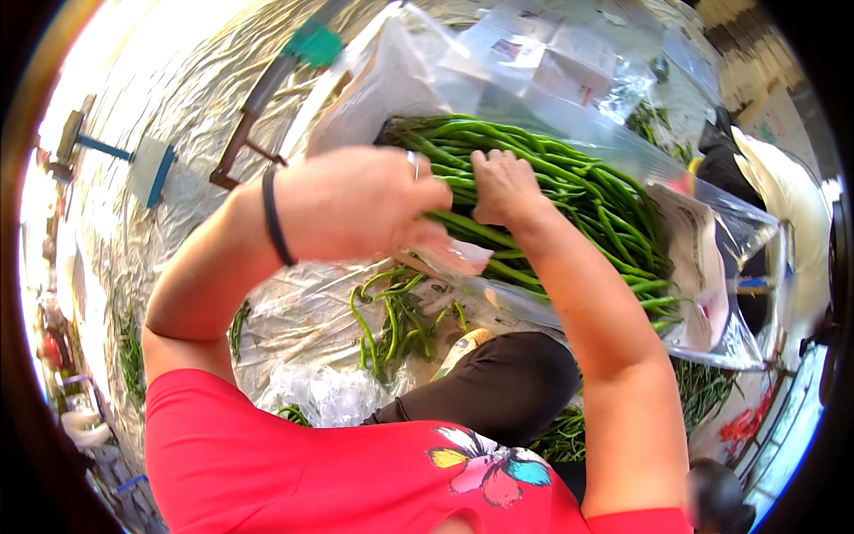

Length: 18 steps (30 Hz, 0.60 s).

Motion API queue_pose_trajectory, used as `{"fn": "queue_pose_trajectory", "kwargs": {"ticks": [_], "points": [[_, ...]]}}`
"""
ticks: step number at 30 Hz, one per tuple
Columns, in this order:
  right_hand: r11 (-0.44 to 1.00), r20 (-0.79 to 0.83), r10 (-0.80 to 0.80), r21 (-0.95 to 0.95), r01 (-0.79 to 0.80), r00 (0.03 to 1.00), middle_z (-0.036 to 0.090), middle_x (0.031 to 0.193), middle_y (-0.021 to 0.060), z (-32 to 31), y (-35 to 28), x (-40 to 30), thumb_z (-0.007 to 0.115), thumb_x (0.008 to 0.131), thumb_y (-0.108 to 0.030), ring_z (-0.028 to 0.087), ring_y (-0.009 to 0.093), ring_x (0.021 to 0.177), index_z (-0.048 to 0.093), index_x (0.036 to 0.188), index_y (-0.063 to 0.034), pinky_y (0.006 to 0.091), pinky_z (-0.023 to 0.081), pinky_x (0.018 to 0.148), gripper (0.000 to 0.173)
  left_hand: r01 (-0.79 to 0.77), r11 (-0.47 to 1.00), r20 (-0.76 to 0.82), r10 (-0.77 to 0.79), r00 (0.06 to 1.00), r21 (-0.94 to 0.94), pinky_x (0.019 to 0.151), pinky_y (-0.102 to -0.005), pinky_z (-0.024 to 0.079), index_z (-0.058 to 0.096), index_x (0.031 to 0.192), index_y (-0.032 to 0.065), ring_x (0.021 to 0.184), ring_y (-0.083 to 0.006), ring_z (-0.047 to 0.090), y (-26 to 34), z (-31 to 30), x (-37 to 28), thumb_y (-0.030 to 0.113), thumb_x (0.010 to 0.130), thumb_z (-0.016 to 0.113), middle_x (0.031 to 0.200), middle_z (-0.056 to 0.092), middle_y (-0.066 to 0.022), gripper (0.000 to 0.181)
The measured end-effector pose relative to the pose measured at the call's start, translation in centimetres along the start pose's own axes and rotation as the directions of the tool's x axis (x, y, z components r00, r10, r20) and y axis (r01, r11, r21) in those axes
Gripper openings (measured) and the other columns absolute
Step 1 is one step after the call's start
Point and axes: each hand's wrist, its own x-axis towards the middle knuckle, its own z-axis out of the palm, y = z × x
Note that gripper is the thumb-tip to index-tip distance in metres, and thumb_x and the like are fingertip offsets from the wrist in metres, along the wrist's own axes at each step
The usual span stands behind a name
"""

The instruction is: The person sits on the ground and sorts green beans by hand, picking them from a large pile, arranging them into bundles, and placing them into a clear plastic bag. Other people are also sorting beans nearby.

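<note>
Long green peppers (600, 193) lie lengthwise in a thick pile, inside a clear plastic liner (747, 233) with pale paper (687, 247) at its ends. My right hand (506, 187) is on top of the pile, its fingers bent down around some of the peppers. My left hand (363, 203), blurred and with a ring on one finger, is curled at the pile's left side. Its fingertips are near the pepper ends; whether it grips any is unclear. A pale paper flap (467, 257) shows just below it.
Loose peppers (393, 327) and crumpled clear plastic (327, 394) lie on a wrinkled floor sheet (293, 314) beside my bent leg (487, 387). A metal frame with a green patch (313, 43) stands at upper left. White boxes (567, 60) are behind the liner. Another person (787, 173) is at right.
</note>
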Motion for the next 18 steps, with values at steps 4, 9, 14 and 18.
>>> {"fn": "queue_pose_trajectory", "kwargs": {"ticks": [4,9,14,18], "points": [[0.996,-0.089,-0.040,0.074,0.047,0.995,0.052,0.112,0.0185,-1.5,0.9,-2.4,0.073,0.062,-0.021,0.053,0.032,0.105,0.055,0.109,-0.0015,0.0380,0.046,0.089,0.054,-0.014,0.991,-0.054,0.021,0.998,0.137,0.083,-0.0423,0.047,0.053,0.118,0.0025,0.095,-0.0361,0.059,-1.1,-1.8,5.7,0.021,0.081,0.064,0.100,0.060,-0.0181,0.042],[0.935,-0.601,0.024,0.296,0.194,0.799,0.058,0.110,0.0180,-9.2,2.7,-12.9,0.072,0.071,-0.016,0.055,0.031,0.105,0.054,0.118,0.0004,0.0382,0.043,0.094,0.053,-0.114,0.987,0.004,0.114,0.993,0.113,0.090,-0.0412,0.044,0.045,0.129,0.0017,0.107,-0.0360,0.054,-4.1,1.7,14.1,0.044,0.080,0.065,0.116,0.054,-0.0231,0.067],[0.836,-0.716,0.525,0.535,-0.122,0.461,0.061,0.094,0.0102,-7.8,5.9,-32.5,0.064,0.075,-0.002,0.060,0.020,0.088,0.059,0.112,-0.0022,0.0322,0.047,0.082,0.037,-0.224,0.967,0.100,0.212,0.972,0.122,0.106,-0.0451,0.031,0.028,0.139,-0.0014,0.126,-0.0402,0.037,-4.3,7.2,17.1,0.063,0.079,0.055,0.140,0.032,-0.0259,0.092],[0.535,-0.491,0.840,0.684,-0.496,0.229,0.062,0.092,0.0084,-0.5,5.6,-46.6,0.064,0.078,-0.001,0.063,0.017,0.082,0.059,0.111,-0.0045,0.0291,0.049,0.076,0.034,-0.291,0.956,-0.020,0.292,0.956,0.028,0.110,-0.0446,0.021,0.027,0.142,0.0029,0.133,-0.0375,0.029,-5.0,9.8,15.3,0.050,0.084,0.053,0.142,0.033,-0.0240,0.079]]}}
